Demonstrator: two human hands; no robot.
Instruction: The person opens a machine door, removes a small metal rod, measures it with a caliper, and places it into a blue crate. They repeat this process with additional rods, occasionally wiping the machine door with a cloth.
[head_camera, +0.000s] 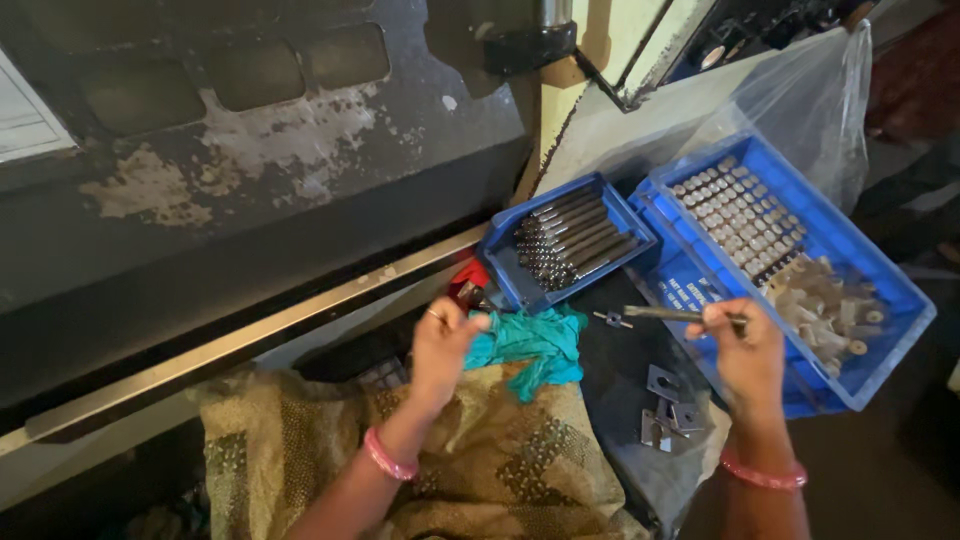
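Right of centre in the frame, the right hand pinches a slim, dark metal rod between thumb and fingertips, holding it level so that its free end points left, over the dark work surface. Left of centre, the left hand has its fingers curled onto a crumpled teal cloth, soft and wrinkled, which lies just below the small blue plastic tray. That tray, in the upper middle, holds a tight row of long grey steel pins lying side by side. To its right a larger blue plastic bin, lined with clear film, carries neat rows of short, round-ended metal pieces at its upper end and a loose heap of pale stubby cylinders at its lower end. Several flat, square-cut metal plates lie below the rod. A patterned, woven golden-brown fabric fills the lower middle. Each wrist wears a pink bangle.
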